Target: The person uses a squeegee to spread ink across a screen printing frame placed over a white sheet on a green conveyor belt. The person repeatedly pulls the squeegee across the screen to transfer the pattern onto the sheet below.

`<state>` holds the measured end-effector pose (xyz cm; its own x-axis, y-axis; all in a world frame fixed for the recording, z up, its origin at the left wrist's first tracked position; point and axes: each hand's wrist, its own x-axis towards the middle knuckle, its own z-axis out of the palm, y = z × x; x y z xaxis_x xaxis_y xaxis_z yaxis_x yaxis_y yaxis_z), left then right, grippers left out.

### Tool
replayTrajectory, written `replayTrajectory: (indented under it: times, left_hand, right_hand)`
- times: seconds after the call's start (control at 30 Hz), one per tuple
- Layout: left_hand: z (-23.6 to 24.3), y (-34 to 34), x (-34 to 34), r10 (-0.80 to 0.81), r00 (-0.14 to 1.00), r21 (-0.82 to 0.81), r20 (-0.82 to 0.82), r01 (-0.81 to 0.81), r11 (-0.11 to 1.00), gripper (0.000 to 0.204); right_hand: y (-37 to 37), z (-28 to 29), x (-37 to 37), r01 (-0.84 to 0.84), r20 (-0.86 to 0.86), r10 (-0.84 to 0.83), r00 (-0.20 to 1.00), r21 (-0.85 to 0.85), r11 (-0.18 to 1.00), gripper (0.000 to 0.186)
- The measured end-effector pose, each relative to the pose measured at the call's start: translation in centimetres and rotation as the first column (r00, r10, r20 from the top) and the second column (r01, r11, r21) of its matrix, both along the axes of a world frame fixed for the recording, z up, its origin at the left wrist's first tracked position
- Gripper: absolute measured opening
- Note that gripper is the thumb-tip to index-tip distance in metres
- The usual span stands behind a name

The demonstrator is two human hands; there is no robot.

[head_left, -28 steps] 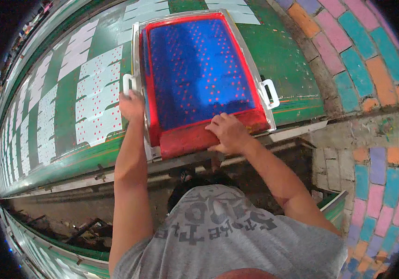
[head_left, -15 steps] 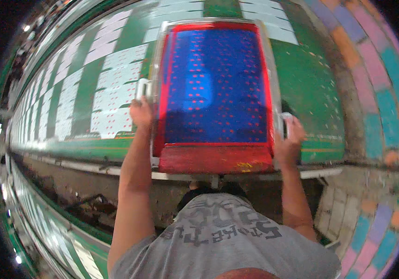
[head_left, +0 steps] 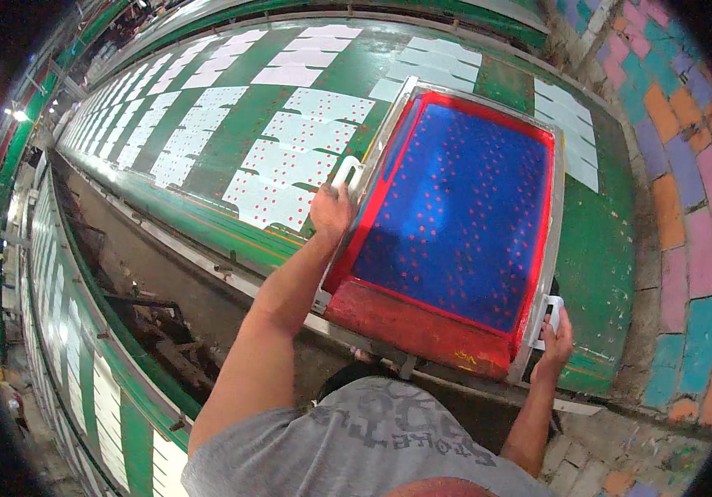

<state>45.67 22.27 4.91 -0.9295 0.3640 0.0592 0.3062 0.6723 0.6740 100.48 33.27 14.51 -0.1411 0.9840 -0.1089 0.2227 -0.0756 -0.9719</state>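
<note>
Far to the left of the left grip, past a strip of brown ground, a second worktop carries pale panels. On the main worktop, which is green, rows of white sheets run away to the left; the nearest, red-dotted sheets, lie just beside the left grip. That grip is closed around the lower part of the white left handle. Right of it, between both grips, is the light-rimmed frame, set aslant over the main worktop; whether it lies fully flat there, I cannot tell. Its blue panel shows scattered red dots inside a red border, and a red band crosses its near end. The right grip is clamped on the white right handle, its thumb inside the loop. Beyond and above this grip, more pale sheets lie on the green; farther right of it run multicoloured bricks.
</note>
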Motion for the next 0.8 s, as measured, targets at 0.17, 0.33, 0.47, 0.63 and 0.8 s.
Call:
replayTrajectory:
  times: [0.17, 0.33, 0.47, 0.63, 0.8]
  left_hand:
    - [1.3, 0.5, -0.7, 0.015, 0.997, 0.107, 0.072, -0.023, 0.994, 0.053]
    - [4.8, 0.1, -0.1, 0.014, 0.992, 0.309, 0.125, -0.053, 0.95, 0.055]
    - [8.3, -3.9, 1.1, 0.008, 0.981, 0.369, 0.196, -0.081, 0.926, 0.048]
    - [11.1, -12.8, 4.1, 0.148, 0.96, 0.472, 0.237, -0.247, 0.847, 0.039]
    - [13.6, -22.7, 7.2, 0.423, 0.897, 0.504, 0.129, -0.427, 0.751, 0.034]
  right_hand:
    - [-0.8, 3.1, -0.2, -0.05, -0.142, 0.09, 0.986, 0.263, 0.963, 0.062]
    - [-0.2, 6.6, 1.2, -0.077, -0.086, 0.114, 0.99, 0.35, 0.934, 0.064]
    - [3.4, 6.9, 1.8, -0.171, -0.184, 0.247, 0.951, 0.349, 0.921, 0.064]
    - [9.3, 5.8, -1.4, -0.394, -0.274, 0.505, 0.819, 0.372, 0.841, 0.065]
    - [12.9, 5.1, -8.8, -0.632, -0.366, 0.728, 0.58, 0.361, 0.685, 0.069]
